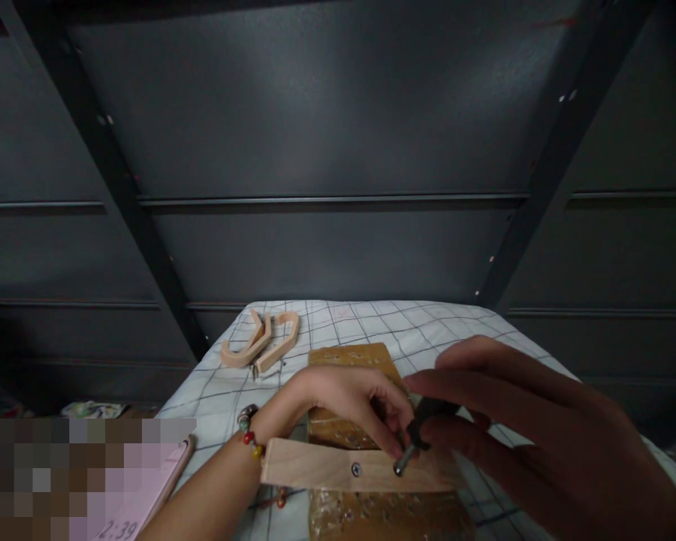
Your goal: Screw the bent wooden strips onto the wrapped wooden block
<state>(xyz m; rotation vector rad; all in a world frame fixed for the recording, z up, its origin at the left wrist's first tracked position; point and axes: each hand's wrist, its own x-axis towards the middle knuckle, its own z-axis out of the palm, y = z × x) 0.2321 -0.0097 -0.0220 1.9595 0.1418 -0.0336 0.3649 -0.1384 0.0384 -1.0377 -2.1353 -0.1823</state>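
A pale wooden strip (315, 464) lies across a block wrapped in brown tape (346, 352). One cross-head screw (356, 469) sits in the strip. Right of it, a second screw (397, 469) meets the metal tip of a short black-handled screwdriver (428, 412). That handle is between the thumb and fingers of my right hand (518, 413), which is blurred in part. My left hand (354, 398) rests over the block and strip, fingers curled and closed. Its fingertips come close to the screwdriver's tip; what they pinch, if anything, is hidden.
Wooden hooks (262, 342) lie at the back left of the white checked cloth (428, 323). A phone (146, 496), partly pixelated, is at the lower left. Grey metal panels (327, 113) rise behind the table. A beaded bracelet (248, 436) is on my left wrist.
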